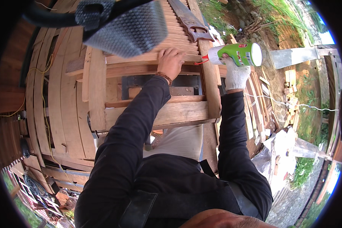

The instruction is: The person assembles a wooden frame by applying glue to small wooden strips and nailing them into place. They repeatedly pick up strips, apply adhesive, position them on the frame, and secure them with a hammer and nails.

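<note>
My right hand (236, 76), in a white knit glove, is wrapped round a green and white glue bottle (241, 54). The bottle lies tilted on its side, and its red nozzle (203, 60) points left at the right stile of a slatted wooden frame (186, 111). Bare, with a beaded bracelet at the wrist, my left hand (171, 60) rests on a wooden slat (140, 59), its fingers fairly flat and apart. Whether glue is coming out at the nozzle tip is too small to tell.
A handsaw (192, 22) lies over the slats at the far side. Grey textured material (131, 30) hangs close in front, hiding part of the frame. Planks (64, 95) and a yellow cord (43, 95) are on the left; plastic sheeting (277, 155) and stacked lumber are on the right.
</note>
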Motion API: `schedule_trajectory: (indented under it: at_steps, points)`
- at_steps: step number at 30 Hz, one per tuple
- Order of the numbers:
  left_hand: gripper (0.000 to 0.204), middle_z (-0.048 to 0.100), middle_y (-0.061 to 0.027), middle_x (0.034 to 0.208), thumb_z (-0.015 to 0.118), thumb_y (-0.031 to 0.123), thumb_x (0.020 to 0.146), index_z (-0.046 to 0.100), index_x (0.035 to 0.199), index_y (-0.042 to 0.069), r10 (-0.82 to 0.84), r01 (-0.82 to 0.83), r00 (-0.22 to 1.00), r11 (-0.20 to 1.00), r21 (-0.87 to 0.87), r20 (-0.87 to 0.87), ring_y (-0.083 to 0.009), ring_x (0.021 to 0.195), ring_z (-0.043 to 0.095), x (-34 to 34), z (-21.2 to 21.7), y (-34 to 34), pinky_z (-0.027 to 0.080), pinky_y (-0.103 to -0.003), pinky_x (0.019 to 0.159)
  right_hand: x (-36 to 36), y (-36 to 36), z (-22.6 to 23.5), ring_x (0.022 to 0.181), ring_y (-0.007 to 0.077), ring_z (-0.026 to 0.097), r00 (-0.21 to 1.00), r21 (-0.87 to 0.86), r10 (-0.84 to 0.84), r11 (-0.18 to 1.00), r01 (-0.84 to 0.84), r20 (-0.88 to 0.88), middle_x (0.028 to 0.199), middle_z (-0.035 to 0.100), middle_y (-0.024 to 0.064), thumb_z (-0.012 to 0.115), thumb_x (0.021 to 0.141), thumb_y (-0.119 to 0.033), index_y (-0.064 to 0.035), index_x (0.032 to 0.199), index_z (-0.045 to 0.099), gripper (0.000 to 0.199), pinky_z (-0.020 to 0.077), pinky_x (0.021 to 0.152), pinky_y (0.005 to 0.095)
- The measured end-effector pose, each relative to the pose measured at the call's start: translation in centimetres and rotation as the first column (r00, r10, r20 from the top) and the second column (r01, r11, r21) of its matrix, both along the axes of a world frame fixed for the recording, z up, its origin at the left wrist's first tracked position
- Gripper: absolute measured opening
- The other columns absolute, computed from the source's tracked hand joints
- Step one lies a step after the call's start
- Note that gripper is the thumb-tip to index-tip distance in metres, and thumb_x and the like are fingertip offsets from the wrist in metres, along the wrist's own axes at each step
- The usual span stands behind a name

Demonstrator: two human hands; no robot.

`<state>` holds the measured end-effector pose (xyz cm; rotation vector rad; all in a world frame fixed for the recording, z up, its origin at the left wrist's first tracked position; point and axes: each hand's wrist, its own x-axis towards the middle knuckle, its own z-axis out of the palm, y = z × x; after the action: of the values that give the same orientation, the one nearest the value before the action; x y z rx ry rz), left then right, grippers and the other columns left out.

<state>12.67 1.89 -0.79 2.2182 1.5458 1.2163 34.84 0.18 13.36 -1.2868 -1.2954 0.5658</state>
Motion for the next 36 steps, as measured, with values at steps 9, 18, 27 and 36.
schedule_trajectory:
  at_steps: [9,18,27,36]
  points:
    - [0.038,0.071,-0.0018,0.117,0.079,0.016,0.086,0.076,0.124,0.017,-0.008,0.008,1.000,1.000,0.010,0.021,-0.0250,0.122,0.061,-0.07,-0.03,-0.14,0.039,-0.047,0.108,0.18,0.02,-0.21,0.100,0.0193,0.075,0.999,-0.007,-0.025,1.000,0.026,0.033,0.114,0.078,0.0107,0.088,0.084,-0.003,0.0023,0.125,0.069,0.045,0.0601,0.090,0.0355]
    - [0.038,0.070,-0.0023,0.116,0.079,0.017,0.087,0.077,0.125,0.017,-0.004,0.004,1.000,1.000,0.008,0.021,-0.0256,0.122,0.061,-0.06,0.03,-0.18,0.039,-0.047,0.109,0.10,-0.14,-0.31,0.102,0.0199,0.074,0.998,-0.013,-0.043,0.999,0.044,0.049,0.116,0.077,0.0107,0.090,0.084,-0.007,0.0019,0.127,0.068,0.049,0.0597,0.091,0.0356]
    - [0.038,0.071,-0.0018,0.118,0.079,0.017,0.087,0.077,0.125,0.018,-0.004,0.004,1.000,1.000,0.004,0.027,-0.0251,0.123,0.060,0.00,0.04,-0.18,0.039,-0.047,0.110,-0.13,-0.32,-0.32,0.105,0.0205,0.073,0.997,-0.014,-0.062,0.998,0.063,0.053,0.118,0.077,0.0105,0.091,0.082,-0.008,0.0022,0.129,0.067,0.053,0.0586,0.095,0.0370]
    - [0.038,0.070,-0.0020,0.116,0.079,0.016,0.087,0.077,0.125,0.018,-0.006,0.006,1.000,1.000,0.008,0.027,-0.0249,0.122,0.061,-0.04,0.10,-0.21,0.039,-0.046,0.109,0.05,-0.32,-0.38,0.105,0.0202,0.073,0.996,-0.020,-0.067,0.997,0.068,0.067,0.119,0.077,0.0107,0.092,0.081,-0.006,0.0008,0.128,0.068,0.053,0.0597,0.092,0.0369]
